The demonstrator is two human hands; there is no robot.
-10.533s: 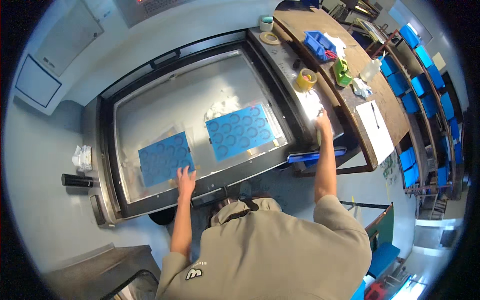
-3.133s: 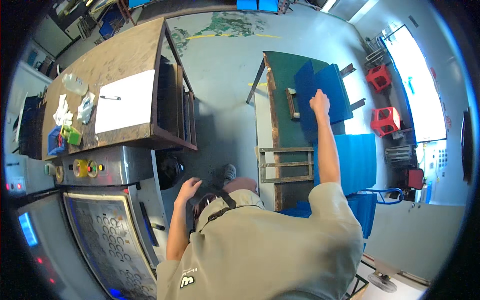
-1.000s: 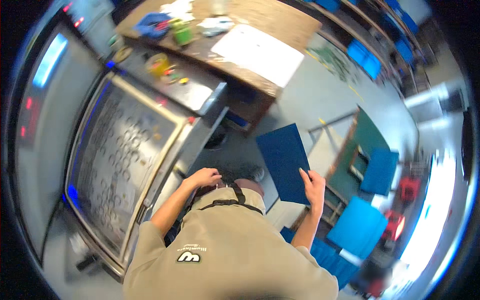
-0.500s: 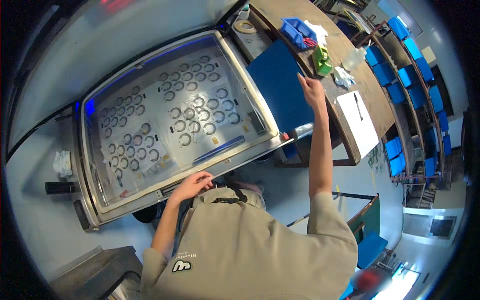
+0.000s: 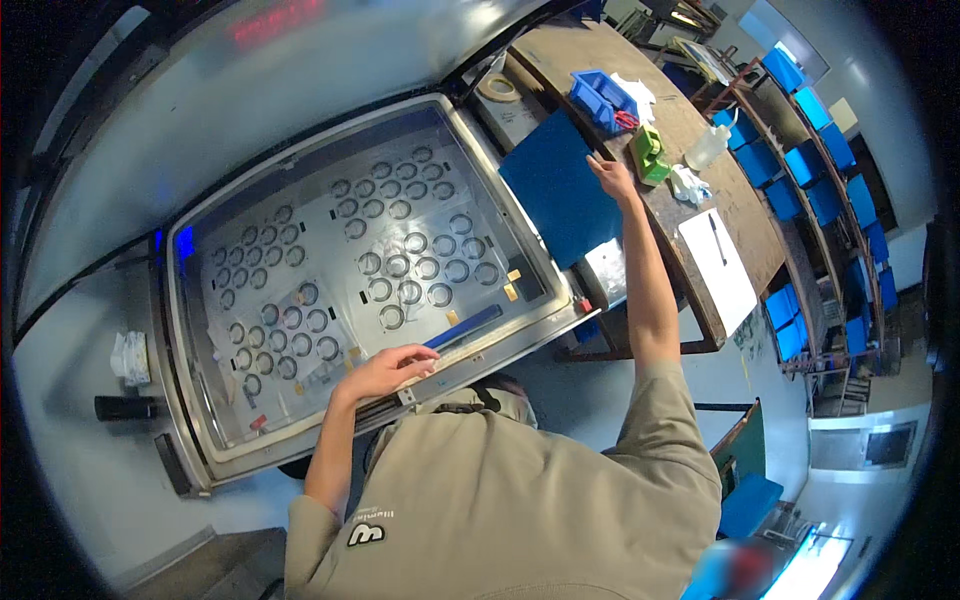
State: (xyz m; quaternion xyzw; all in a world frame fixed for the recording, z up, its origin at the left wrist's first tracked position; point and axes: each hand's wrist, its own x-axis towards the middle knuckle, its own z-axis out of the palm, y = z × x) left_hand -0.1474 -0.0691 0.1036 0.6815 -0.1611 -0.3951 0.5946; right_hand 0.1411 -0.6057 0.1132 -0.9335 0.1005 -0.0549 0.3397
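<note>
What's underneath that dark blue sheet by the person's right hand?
The metal side panel shows past both ends of the blue sheet, with a tape roll beyond the far end. Whatever lies directly beneath is covered.

Shirt (image 5: 510, 490), near left: pale lettering (image 5: 378, 515) beside white, dark-edged emblem (image 5: 366, 535); hood (image 5: 370, 55), far left: red glowing display (image 5: 278, 22), blurred, illegible; ledge (image 5: 512, 122), far: faint marks, illegible.
</note>
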